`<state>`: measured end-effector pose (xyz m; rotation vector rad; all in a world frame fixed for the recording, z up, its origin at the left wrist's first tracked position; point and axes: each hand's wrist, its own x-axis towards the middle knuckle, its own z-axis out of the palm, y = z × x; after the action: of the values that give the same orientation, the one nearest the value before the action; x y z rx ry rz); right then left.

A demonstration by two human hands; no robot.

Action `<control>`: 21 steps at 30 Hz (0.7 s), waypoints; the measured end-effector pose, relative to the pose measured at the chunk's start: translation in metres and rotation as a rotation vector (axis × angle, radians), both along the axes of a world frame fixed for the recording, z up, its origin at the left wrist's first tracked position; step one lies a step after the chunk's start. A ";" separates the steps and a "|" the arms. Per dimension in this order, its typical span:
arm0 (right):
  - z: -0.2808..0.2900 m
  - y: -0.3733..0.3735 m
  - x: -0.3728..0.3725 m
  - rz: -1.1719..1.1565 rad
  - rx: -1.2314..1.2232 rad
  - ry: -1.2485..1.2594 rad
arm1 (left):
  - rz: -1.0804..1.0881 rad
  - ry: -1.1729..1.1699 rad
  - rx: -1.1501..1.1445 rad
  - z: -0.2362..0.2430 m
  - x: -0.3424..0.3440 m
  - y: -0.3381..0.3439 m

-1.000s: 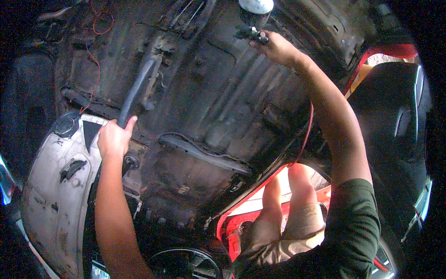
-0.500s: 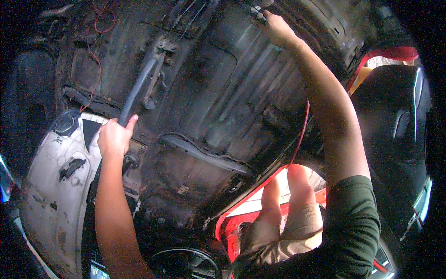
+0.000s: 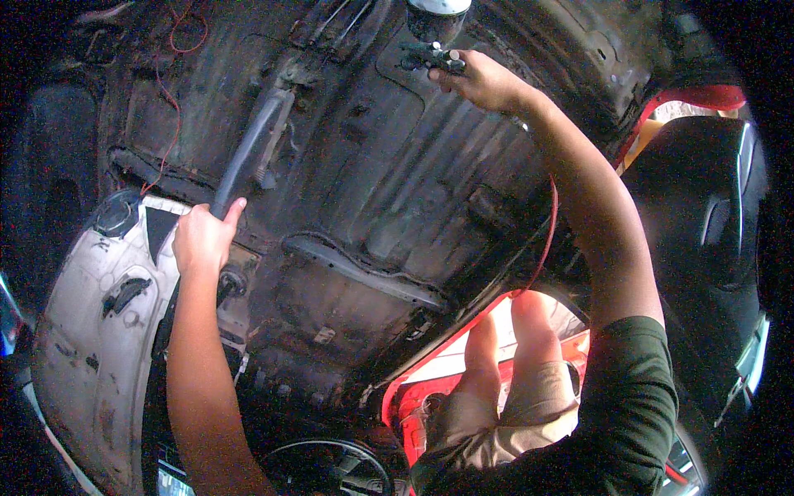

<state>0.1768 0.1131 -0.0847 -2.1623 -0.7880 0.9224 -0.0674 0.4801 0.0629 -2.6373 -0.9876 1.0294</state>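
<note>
My left hand (image 3: 203, 236) is closed round the lower part of a long grey bar (image 3: 248, 149) fixed along the stripped, dark car floor (image 3: 380, 174); the thumb lies along its side. My right hand (image 3: 484, 83), higher up on the right, is closed on a spray gun (image 3: 434, 58) with a metal cup (image 3: 438, 16) on top, held just over the bare floor pan. A thin red hose (image 3: 550, 223) shows behind my right forearm. My fingers partly hide the gun's handle.
A white door panel (image 3: 83, 331) with a round speaker lies at left. Thin red wire (image 3: 174, 107) runs near it. A black seat (image 3: 695, 182) is at right, a steering wheel (image 3: 331, 446) low in view. My legs (image 3: 533, 364) show in the red-edged door opening (image 3: 401, 388).
My right hand with the spray gun rose toward the top edge half a second ago and has come back down, now a little left of where it began. My left hand has barely moved.
</note>
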 end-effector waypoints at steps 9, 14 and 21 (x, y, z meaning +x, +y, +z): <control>-0.037 -0.008 0.029 -0.245 -0.325 -0.327 | -0.006 -0.004 -0.006 0.000 -0.002 0.003; -0.041 -0.031 0.026 -0.258 -0.292 -0.308 | -0.024 -0.010 -0.003 -0.003 -0.004 0.004; -0.020 -0.040 -0.036 -0.108 -0.190 -0.100 | -0.004 -0.008 0.001 -0.001 0.000 -0.002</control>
<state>0.1411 0.0727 -0.1046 -2.4064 -0.6457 0.8701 -0.0678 0.4785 0.0616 -2.6435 -0.9842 1.0179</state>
